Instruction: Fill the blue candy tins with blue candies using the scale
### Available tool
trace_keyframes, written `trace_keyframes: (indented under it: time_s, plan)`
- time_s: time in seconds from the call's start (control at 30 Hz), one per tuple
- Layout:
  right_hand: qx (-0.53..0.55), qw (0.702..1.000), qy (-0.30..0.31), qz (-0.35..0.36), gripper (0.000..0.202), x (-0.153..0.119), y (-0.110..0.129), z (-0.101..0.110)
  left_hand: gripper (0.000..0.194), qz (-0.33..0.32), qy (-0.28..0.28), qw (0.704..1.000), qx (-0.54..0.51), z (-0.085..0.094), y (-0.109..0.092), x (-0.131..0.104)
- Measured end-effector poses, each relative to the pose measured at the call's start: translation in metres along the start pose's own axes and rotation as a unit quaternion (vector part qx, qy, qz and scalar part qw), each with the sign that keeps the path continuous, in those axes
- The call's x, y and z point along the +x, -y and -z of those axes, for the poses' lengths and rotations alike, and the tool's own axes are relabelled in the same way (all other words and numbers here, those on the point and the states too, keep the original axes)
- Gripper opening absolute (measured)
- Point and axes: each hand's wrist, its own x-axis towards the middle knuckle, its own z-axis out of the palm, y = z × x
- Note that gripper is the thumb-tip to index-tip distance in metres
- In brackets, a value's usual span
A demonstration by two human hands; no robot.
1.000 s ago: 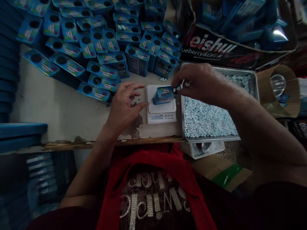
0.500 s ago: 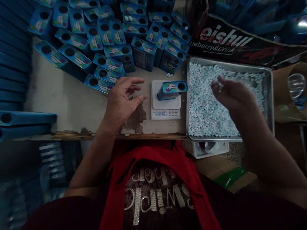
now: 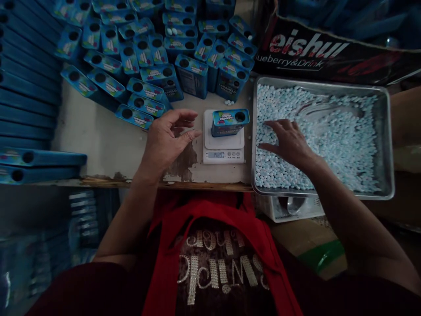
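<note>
A blue tin with a round dark hole in its top stands upright on a small white scale, whose display is lit. My left hand hovers just left of the scale, thumb and fingers apart, holding nothing. To the scale's right lies a metal tray spread with small pale blue and white candies. Over the candies at the tray's left part is my right hand, its thumb and fingers spread with nothing between them.
Many blue tins crowd the back of the table; more are stacked at far left. A black printed box stands behind the tray. Loose candies lie behind the scale. A white container sits below the tray.
My right hand has moved left and down over the candies, and its bunched fingers have opened. The tin sits slightly differently on the scale. My left hand stays open beside it.
</note>
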Motion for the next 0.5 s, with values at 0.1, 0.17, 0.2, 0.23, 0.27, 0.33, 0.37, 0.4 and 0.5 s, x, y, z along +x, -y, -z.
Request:
trace_keyframes:
  time_s: [0.1,0.17,0.2,0.23,0.27,0.33,0.37,0.4,0.5]
  plan:
    - [-0.002,0.999,0.036,0.021,0.046,0.004,0.008,-0.009,0.044,-0.009,-0.002,1.0,-0.001,0.0,-0.002,0.001]
    - [0.046,0.997,0.053,0.016,0.028,-0.005,0.009,-0.007,0.043,-0.012,-0.002,1.0,0.003,-0.002,-0.001,0.003]
    - [0.097,0.994,0.052,-0.004,0.02,-0.01,0.008,-0.004,0.043,-0.012,-0.002,1.0,0.004,-0.003,0.0,0.004]
    - [0.169,0.984,0.043,-0.041,0.013,-0.016,0.006,-0.001,0.045,-0.012,-0.002,1.0,0.005,-0.005,0.001,0.006]
    - [0.259,0.961,0.027,-0.092,0.012,-0.021,0.003,0.003,0.05,-0.012,-0.001,1.0,0.006,-0.006,0.002,0.007]
    - [0.459,0.866,-0.011,-0.201,0.03,-0.028,-0.003,0.011,0.065,-0.014,0.003,1.0,0.015,-0.01,0.004,0.01]
    - [0.546,0.802,-0.024,-0.241,0.038,-0.029,-0.005,0.015,0.074,-0.017,0.007,1.0,0.021,-0.012,0.005,0.011]
    - [0.614,0.742,-0.032,-0.268,0.044,-0.029,-0.006,0.018,0.082,-0.02,0.011,0.999,0.027,-0.014,0.006,0.011]
    - [0.708,0.643,-0.038,-0.29,0.05,-0.024,-0.001,0.024,0.088,-0.026,0.015,0.999,0.037,-0.02,0.009,0.012]
